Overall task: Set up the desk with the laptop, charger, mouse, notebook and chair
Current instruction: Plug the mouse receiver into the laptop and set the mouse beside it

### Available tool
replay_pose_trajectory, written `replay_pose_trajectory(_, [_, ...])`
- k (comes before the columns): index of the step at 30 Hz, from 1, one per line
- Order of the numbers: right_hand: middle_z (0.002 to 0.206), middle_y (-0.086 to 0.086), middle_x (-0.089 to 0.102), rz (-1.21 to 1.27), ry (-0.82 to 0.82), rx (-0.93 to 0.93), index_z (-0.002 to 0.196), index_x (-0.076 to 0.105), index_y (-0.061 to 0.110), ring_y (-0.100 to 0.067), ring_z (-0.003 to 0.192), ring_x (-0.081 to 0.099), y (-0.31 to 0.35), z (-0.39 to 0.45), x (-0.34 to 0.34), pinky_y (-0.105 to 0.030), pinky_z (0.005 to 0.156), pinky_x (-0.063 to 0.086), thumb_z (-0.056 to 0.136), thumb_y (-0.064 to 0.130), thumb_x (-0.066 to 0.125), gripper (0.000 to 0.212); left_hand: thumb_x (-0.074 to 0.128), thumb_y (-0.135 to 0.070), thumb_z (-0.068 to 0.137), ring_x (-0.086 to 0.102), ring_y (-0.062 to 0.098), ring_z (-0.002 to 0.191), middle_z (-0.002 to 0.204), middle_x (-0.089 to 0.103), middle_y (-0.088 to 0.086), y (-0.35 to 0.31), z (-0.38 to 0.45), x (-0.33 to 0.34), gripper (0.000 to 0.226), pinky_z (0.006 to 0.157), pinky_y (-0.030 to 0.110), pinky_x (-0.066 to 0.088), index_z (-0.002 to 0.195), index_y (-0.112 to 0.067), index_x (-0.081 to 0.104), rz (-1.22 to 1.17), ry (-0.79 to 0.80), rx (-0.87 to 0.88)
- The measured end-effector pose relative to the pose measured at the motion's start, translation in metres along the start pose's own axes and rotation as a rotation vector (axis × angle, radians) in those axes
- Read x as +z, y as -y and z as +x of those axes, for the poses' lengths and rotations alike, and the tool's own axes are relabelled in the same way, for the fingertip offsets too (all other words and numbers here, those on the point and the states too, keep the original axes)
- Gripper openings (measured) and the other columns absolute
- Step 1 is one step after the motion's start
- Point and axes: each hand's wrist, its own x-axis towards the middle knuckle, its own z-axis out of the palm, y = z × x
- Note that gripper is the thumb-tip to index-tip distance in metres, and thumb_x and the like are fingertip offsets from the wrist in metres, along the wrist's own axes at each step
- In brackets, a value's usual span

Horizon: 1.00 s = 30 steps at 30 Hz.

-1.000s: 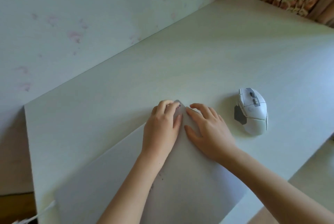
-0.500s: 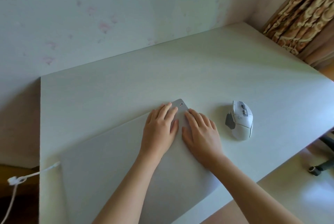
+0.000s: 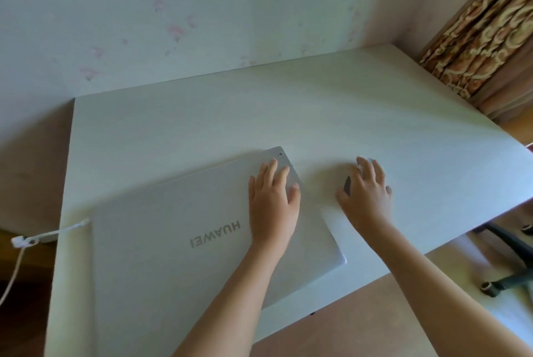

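Laptop-and-mouse placement is the step in hand, I judge. Lying across the pale wood-grain surface (image 3: 202,131), the closed silver laptop (image 3: 178,247) with its grey brand lettering is resting under the left hand (image 3: 272,206) and angled to the near edge. That hand is lying flat and relaxed, fingers spread near the lid's far corner, pressing rather than gripping. Just beside it, the right hand (image 3: 366,192) is cupping the white computer mouse (image 3: 353,180), which is mostly hidden beneath the curled fingers. A white charger cable (image 3: 43,237) is trailing off the far left edge; black chair legs (image 3: 507,270) are showing below right. Squaring the laptop and opening its lid probably come next; no notebook is visible.
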Motion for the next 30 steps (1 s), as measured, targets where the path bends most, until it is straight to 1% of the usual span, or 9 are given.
replay_pose_trajectory(4, [0.145,-0.009,0.041,0.145,-0.056,-0.123,0.119,0.057,0.007,-0.029,0.138,0.028,-0.019,0.004,0.003,-0.050,0.083,0.051,0.083,0.014,0.061,0.037,0.047,-0.038,0.087,0.037,0.017,0.138,0.145,0.047,0.003,-0.020,0.006,0.014,0.045,0.116,0.040,0.017,0.121,-0.013,0.063,-0.005,0.014,0.034])
replay_pose_trajectory(8, [0.147,-0.007,0.036,0.322,-0.058,-0.207,0.129,0.051,0.019,-0.028,0.135,0.031,-0.025,0.005,0.001,-0.043,0.087,0.047,0.078,0.020,0.069,0.054,0.047,-0.039,0.087,0.035,0.019,0.139,0.145,0.047,0.002,-0.016,0.005,0.023,0.044,0.115,0.045,0.023,0.118,-0.012,0.064,0.128,0.015,0.122])
replay_pose_trajectory(11, [0.150,-0.003,0.032,0.441,-0.026,-0.141,0.135,0.044,0.024,-0.027,0.135,0.031,-0.022,0.005,0.002,-0.040,0.096,0.040,0.078,0.026,0.070,0.062,0.046,-0.038,0.089,0.033,0.019,0.141,0.146,0.046,0.002,-0.017,0.006,0.023,0.044,0.115,0.044,0.021,0.118,-0.011,0.063,0.132,0.012,0.124])
replay_pose_trajectory(15, [0.147,0.000,0.035,0.565,-0.027,-0.019,0.124,0.056,0.030,-0.024,0.132,0.036,-0.013,0.008,0.004,-0.035,0.100,0.037,0.079,0.030,0.069,0.046,0.040,-0.040,0.093,0.027,0.013,0.142,0.148,0.043,-0.003,-0.018,0.005,0.019,0.045,0.117,0.039,0.015,0.125,-0.014,0.059,0.089,0.029,0.107])
replay_pose_trajectory(19, [0.136,0.000,0.048,0.699,-0.034,-0.035,0.115,0.064,0.026,-0.019,0.120,0.049,0.000,0.009,0.002,-0.034,0.098,0.043,0.076,0.023,0.072,0.040,0.041,-0.035,0.099,0.027,0.008,0.141,0.148,0.044,-0.005,-0.024,0.006,0.010,0.039,0.118,0.031,0.010,0.132,-0.018,0.053,-0.046,0.054,0.033])
replay_pose_trajectory(22, [0.118,0.001,0.063,1.153,0.082,0.087,0.108,0.066,0.027,-0.011,0.103,0.063,0.014,0.004,-0.005,-0.029,0.079,0.053,0.076,0.017,0.071,0.034,0.039,-0.036,0.100,0.035,0.012,0.136,0.143,0.049,-0.004,-0.029,0.003,0.000,0.040,0.118,0.032,0.018,0.136,-0.023,0.049,-0.176,0.075,-0.030])
replay_pose_trajectory(24, [0.107,-0.002,0.070,1.434,0.171,0.204,0.109,0.066,0.022,-0.010,0.090,0.067,0.020,0.002,-0.011,-0.024,0.069,0.050,0.083,0.014,0.064,0.028,0.038,-0.042,0.099,0.039,0.014,0.133,0.140,0.051,-0.004,-0.029,0.001,-0.005,0.042,0.113,0.036,0.028,0.139,-0.030,0.045,-0.269,0.085,-0.070])
replay_pose_trajectory(28, [0.109,-0.017,0.063,1.903,0.393,0.382,0.117,0.061,0.004,-0.023,0.098,0.061,0.022,-0.001,-0.014,-0.033,0.080,0.053,0.092,0.021,0.041,0.036,0.041,-0.050,0.096,0.029,0.004,0.138,0.149,0.039,-0.012,-0.030,-0.002,-0.008,0.051,0.114,0.033,0.028,0.144,-0.035,0.035,-0.342,0.094,-0.035])
replay_pose_trajectory(30, [0.110,-0.016,0.064,2.069,0.490,0.416,0.115,0.062,0.007,-0.028,0.106,0.060,0.020,-0.002,-0.015,-0.038,0.091,0.049,0.092,0.024,0.036,0.038,0.046,-0.048,0.095,0.024,0.001,0.140,0.151,0.035,-0.013,-0.031,-0.003,-0.007,0.055,0.116,0.031,0.025,0.145,-0.032,0.033,-0.312,0.084,0.028])
